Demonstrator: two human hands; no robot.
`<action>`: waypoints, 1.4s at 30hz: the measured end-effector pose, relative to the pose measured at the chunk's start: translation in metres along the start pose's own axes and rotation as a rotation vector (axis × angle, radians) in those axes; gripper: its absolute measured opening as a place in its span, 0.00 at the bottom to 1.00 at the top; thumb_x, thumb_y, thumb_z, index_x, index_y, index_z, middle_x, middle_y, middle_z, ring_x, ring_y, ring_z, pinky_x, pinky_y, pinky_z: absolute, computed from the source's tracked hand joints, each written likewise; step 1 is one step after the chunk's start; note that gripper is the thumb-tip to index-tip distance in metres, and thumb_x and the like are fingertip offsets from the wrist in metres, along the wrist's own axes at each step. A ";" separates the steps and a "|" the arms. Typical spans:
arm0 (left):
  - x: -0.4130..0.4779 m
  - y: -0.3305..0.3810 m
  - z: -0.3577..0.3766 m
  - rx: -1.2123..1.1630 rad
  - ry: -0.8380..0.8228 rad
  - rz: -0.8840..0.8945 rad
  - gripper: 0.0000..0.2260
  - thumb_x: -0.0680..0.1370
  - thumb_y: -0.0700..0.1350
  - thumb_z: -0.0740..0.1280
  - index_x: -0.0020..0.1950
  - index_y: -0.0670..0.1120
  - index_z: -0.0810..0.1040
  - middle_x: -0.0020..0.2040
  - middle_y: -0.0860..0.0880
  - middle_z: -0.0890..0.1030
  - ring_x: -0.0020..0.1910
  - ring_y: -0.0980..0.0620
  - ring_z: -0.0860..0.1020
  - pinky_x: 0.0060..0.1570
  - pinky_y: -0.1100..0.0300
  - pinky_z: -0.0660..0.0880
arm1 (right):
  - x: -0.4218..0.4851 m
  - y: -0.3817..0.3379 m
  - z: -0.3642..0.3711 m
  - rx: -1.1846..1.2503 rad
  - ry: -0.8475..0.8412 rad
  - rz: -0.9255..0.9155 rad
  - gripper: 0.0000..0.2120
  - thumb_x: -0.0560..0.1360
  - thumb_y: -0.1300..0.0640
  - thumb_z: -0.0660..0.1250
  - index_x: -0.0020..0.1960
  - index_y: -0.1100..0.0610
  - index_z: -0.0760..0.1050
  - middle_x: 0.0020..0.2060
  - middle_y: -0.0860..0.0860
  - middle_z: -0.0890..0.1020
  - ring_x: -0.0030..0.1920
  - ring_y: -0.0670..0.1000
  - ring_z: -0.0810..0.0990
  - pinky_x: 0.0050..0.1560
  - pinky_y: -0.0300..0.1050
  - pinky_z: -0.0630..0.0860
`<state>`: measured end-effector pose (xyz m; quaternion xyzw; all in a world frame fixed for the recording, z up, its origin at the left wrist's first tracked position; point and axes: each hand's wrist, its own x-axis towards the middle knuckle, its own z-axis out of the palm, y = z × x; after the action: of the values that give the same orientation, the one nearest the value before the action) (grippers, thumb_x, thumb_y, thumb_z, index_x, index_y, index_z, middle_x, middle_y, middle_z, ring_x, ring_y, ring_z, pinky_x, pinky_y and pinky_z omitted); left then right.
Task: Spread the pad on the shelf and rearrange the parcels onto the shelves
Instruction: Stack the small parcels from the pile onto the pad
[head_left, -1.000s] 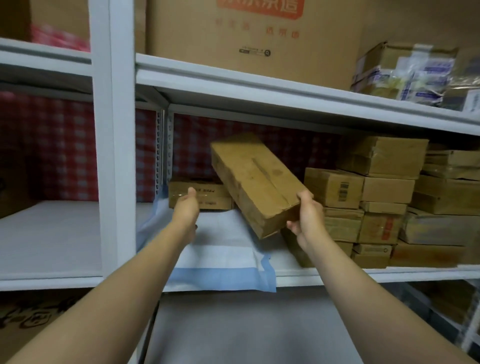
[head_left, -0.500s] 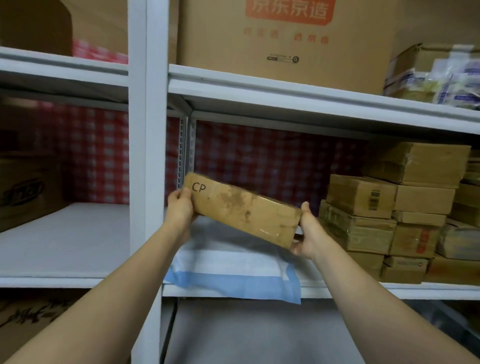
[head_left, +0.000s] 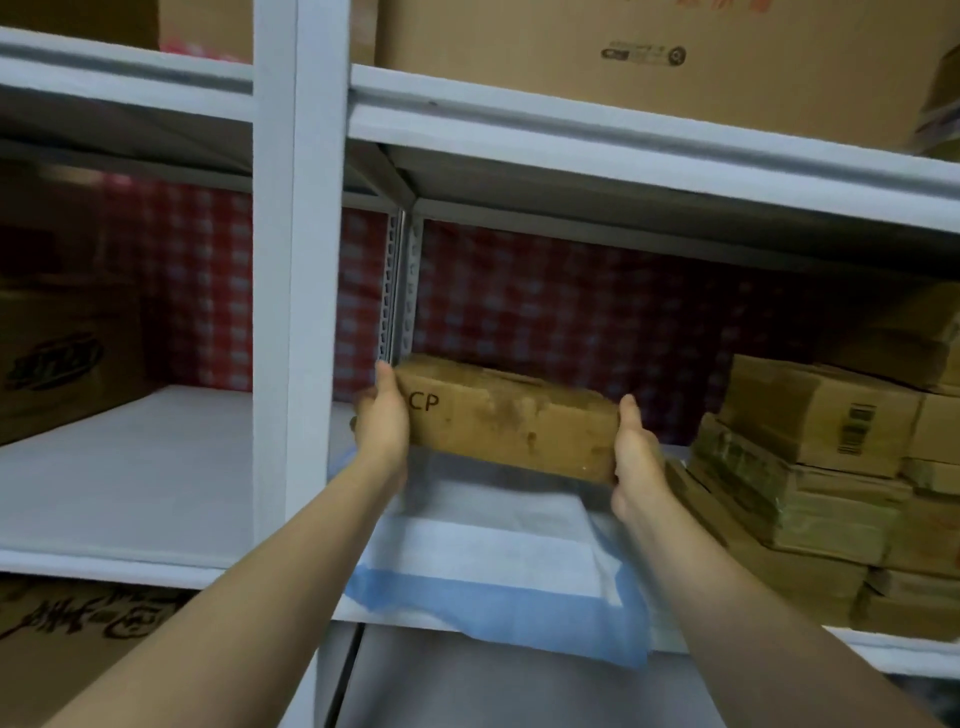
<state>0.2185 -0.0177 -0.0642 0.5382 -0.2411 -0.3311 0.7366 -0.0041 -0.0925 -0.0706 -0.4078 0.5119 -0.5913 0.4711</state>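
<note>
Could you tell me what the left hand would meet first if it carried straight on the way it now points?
Probably the perforated rear upright, just beyond the left hand, which grips the CP parcel by its end; depth is unclear.

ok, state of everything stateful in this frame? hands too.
CP box: held above the pad, gripped at both ends, tilted slightly down to the right.
left hand: grips the box's left end.
right hand: grips the box's right end.
pad: spread on the shelf, blue front edge hanging over the lip.
parcel stack: piled on the shelf at right, closed, untouched.
</note>
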 end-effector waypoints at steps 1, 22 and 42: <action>0.000 0.002 0.002 0.018 0.011 0.016 0.32 0.75 0.70 0.55 0.63 0.45 0.71 0.61 0.47 0.76 0.60 0.46 0.74 0.65 0.49 0.70 | 0.004 0.002 0.003 -0.013 0.001 -0.005 0.29 0.75 0.36 0.62 0.57 0.61 0.76 0.54 0.67 0.79 0.55 0.65 0.79 0.58 0.61 0.78; 0.086 -0.032 0.027 0.424 0.198 0.007 0.26 0.74 0.60 0.60 0.67 0.46 0.70 0.60 0.44 0.78 0.60 0.39 0.75 0.62 0.42 0.73 | 0.075 0.026 0.066 -0.270 -0.086 -0.080 0.18 0.80 0.50 0.58 0.66 0.55 0.72 0.54 0.53 0.80 0.51 0.56 0.79 0.49 0.47 0.75; 0.002 -0.033 0.050 0.647 0.129 0.533 0.18 0.82 0.56 0.57 0.37 0.47 0.73 0.43 0.40 0.81 0.47 0.38 0.78 0.49 0.44 0.77 | -0.007 -0.003 0.017 -0.404 0.191 -0.618 0.09 0.80 0.55 0.59 0.57 0.52 0.75 0.39 0.47 0.82 0.43 0.52 0.80 0.40 0.45 0.73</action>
<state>0.1767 -0.0576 -0.0804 0.6799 -0.4168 -0.0018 0.6033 0.0139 -0.0892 -0.0657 -0.5706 0.5127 -0.6279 0.1309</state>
